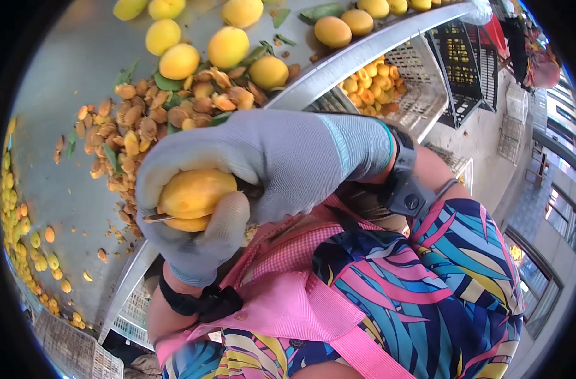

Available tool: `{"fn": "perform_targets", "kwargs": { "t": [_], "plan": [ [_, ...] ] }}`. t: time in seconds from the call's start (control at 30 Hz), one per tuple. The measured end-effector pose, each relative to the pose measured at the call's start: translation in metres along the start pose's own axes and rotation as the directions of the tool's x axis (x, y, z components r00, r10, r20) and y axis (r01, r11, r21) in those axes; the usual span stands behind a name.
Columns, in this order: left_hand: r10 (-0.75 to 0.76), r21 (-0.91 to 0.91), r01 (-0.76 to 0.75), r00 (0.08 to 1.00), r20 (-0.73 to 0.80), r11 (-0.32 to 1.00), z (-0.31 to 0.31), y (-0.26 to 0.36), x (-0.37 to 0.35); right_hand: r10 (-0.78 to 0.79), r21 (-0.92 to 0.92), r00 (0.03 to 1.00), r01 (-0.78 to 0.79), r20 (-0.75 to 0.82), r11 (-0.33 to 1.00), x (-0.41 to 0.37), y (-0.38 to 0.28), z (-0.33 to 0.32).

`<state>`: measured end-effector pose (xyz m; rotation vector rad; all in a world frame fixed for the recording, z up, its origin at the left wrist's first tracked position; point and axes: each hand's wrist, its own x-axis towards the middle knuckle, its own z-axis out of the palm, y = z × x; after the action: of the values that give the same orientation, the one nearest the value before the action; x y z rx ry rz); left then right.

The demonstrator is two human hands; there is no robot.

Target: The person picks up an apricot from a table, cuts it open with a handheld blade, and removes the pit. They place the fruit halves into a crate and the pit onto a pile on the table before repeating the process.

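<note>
Hands: together, both in grey knit gloves. My left hand (199, 249) cups the apricot (193, 197) from below with the thumb pressed on it, and my right hand (269, 158) is wrapped over its top.
Apricot: round, smooth, yellow-orange skin, clamped between both palms close to my chest, over the near side of the table. A thin metal sliver shows at its left side, too small for me to say what it is.
Far left: small yellow fruits (23, 240) strung along the edge of my view.
Table (60, 95): flat, dull grey sheet metal with a rounded, shinier rim.
Stones (142, 120): brown, almond-shaped and matt, in a loose heap on the table just beyond my hands, with green leaves (168, 82) mixed in.
Whole fruits (228, 45): plump and yellow, scattered behind the heap.
Apron (288, 297): pink, partly checked cloth, against my body.
Wrist device (401, 183): black, strapped on my right wrist.
White crate (370, 82): plastic lattice just beyond the table rim, holding orange fruit pieces.
Sleeve (452, 271): blue, pink and yellow leaf print.
Black crates (461, 50): lattice walls, standing farther right.
Floor (483, 158): pale, bare concrete.
</note>
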<state>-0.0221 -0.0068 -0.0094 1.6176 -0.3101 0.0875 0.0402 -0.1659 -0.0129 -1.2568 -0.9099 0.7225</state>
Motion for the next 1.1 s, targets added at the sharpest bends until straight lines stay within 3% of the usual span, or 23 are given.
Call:
{"fn": "perform_targets", "kwargs": {
  "t": [0.03,0.07,0.1,0.17,0.23,0.3,0.33,0.37,0.43,0.47,0.5,0.53,0.57,0.6,0.63,0.7,0.73,0.77,0.8,0.9,0.97,1.03,1.1],
  "plan": [
    [0.113,0.002,-0.113,0.989,0.094,0.994,0.001,-0.001,0.000,0.014,0.021,1.000,-0.014,0.015,1.000,-0.001,0.000,0.000],
    [-0.100,-0.158,0.103,0.995,0.030,0.982,0.004,0.001,-0.009,0.059,0.107,0.997,-0.064,0.047,0.992,-0.001,0.000,0.000],
    [-0.117,-0.161,0.121,0.993,0.035,0.979,0.008,0.003,-0.017,0.067,0.122,0.997,-0.071,0.040,0.990,-0.003,0.005,0.004],
    [-0.303,-0.215,0.267,0.939,-0.162,0.939,0.011,0.003,-0.017,-0.078,0.105,0.997,0.080,-0.023,0.991,0.003,0.013,0.002],
    [-0.195,-0.182,0.164,0.966,-0.167,0.970,0.012,-0.002,-0.012,-0.214,-0.048,0.975,0.211,-0.060,0.976,0.007,0.013,-0.001],
    [-0.178,-0.072,0.167,0.965,-0.193,0.983,0.010,0.000,-0.011,0.013,0.030,1.000,-0.012,-0.026,0.999,0.006,0.006,-0.005],
    [-0.068,-0.008,0.067,0.995,-0.077,0.998,0.005,-0.004,-0.001,0.082,0.078,0.996,-0.084,0.025,0.993,0.007,0.007,-0.006],
    [-0.032,0.010,0.033,0.997,-0.074,0.999,0.005,-0.002,0.002,0.054,0.052,0.998,-0.055,0.028,0.997,0.009,0.008,-0.007],
    [-0.358,-0.105,0.343,0.912,-0.199,0.933,0.007,-0.001,0.001,0.178,0.115,0.981,-0.169,-0.080,0.979,0.010,0.007,-0.005],
    [-0.324,-0.087,0.313,0.925,-0.200,0.946,0.005,-0.005,0.001,0.192,0.054,0.979,-0.189,-0.063,0.980,0.010,0.003,-0.008],
    [-0.397,-0.202,0.361,0.900,-0.180,0.911,0.003,-0.010,0.000,0.165,0.031,0.984,-0.164,-0.063,0.986,0.011,0.002,-0.009],
    [-0.469,-0.313,0.409,0.871,-0.146,0.857,0.002,-0.011,0.002,0.156,-0.109,0.979,-0.171,-0.129,0.979,0.011,0.004,-0.009],
    [-0.446,-0.300,0.391,0.883,-0.146,0.870,0.002,-0.011,0.003,0.139,-0.241,0.970,-0.186,-0.198,0.953,0.011,0.005,-0.008],
    [-0.455,-0.336,0.379,0.871,-0.185,0.862,0.004,-0.008,0.005,-0.006,-0.379,0.966,-0.095,-0.258,0.920,0.012,0.000,-0.004],
    [-0.466,-0.374,0.365,0.856,-0.225,0.852,0.004,-0.007,0.006,-0.027,-0.393,0.966,-0.079,-0.256,0.916,0.011,-0.007,-0.005],
    [-0.473,-0.388,0.368,0.854,-0.218,0.845,-0.003,-0.007,0.003,0.288,-0.346,0.918,-0.372,-0.271,0.861,0.005,-0.022,-0.006],
    [-0.524,-0.406,0.409,0.821,-0.227,0.817,-0.007,-0.007,0.000,0.077,-0.485,0.952,-0.220,-0.297,0.846,0.002,-0.008,-0.004],
    [-0.577,-0.426,0.451,0.783,-0.233,0.784,-0.012,-0.010,-0.004,0.065,-0.493,0.954,-0.208,-0.291,0.845,-0.001,-0.005,-0.005],
    [-0.511,-0.290,0.442,0.826,-0.238,0.849,-0.015,-0.010,-0.005,0.117,-0.524,0.952,-0.256,-0.285,0.812,-0.002,-0.007,-0.005],
    [-0.525,-0.238,0.476,0.819,-0.232,0.847,-0.016,-0.008,-0.011,0.178,-0.576,0.942,-0.317,-0.286,0.754,-0.005,-0.021,-0.002],
    [-0.516,-0.290,0.454,0.835,-0.192,0.843,-0.014,-0.006,-0.009,0.381,-0.464,0.866,-0.496,-0.322,0.734,-0.004,-0.046,0.001],
    [-0.501,-0.332,0.435,0.854,-0.143,0.837,-0.017,-0.008,-0.009,0.374,-0.414,0.868,-0.487,-0.327,0.769,-0.005,-0.049,0.001],
    [-0.410,-0.006,0.411,0.908,-0.093,0.912,-0.025,-0.014,-0.007,0.359,-0.359,0.870,-0.472,-0.338,0.805,-0.005,-0.051,-0.003]
  ]
}}
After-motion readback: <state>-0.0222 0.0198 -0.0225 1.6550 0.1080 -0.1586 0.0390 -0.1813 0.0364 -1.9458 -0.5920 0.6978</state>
